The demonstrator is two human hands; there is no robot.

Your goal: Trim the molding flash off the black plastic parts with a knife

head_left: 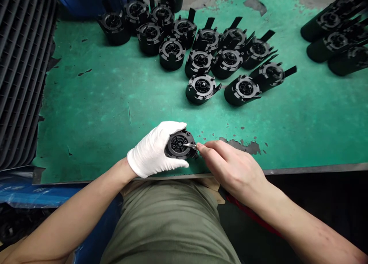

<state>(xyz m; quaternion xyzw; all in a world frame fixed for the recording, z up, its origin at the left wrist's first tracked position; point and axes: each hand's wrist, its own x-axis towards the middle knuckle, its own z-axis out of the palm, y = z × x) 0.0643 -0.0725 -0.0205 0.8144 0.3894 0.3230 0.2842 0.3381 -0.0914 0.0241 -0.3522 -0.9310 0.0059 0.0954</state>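
Note:
My left hand (158, 151), in a white glove, wraps round the side of a black round plastic housing (178, 144) near the table's front edge. The housing's ringed end with its raised centre faces up at me. Bare and closed, my right hand (230, 162) pinches a small metal blade (191, 145), perhaps a trimming knife; its handle is hidden in the fingers. The blade's tip lies over the housing's face, close to the centre. Whether it touches the plastic I cannot tell.
Several similar black housings (201, 88) stand on the green table (109, 103) beyond my hands. More cylinders (336, 41) stand at the far right. A black ribbed panel (23, 72) lies left, a blue bin (92, 1) behind, and a plastic-lined blue container (34, 195) lower left.

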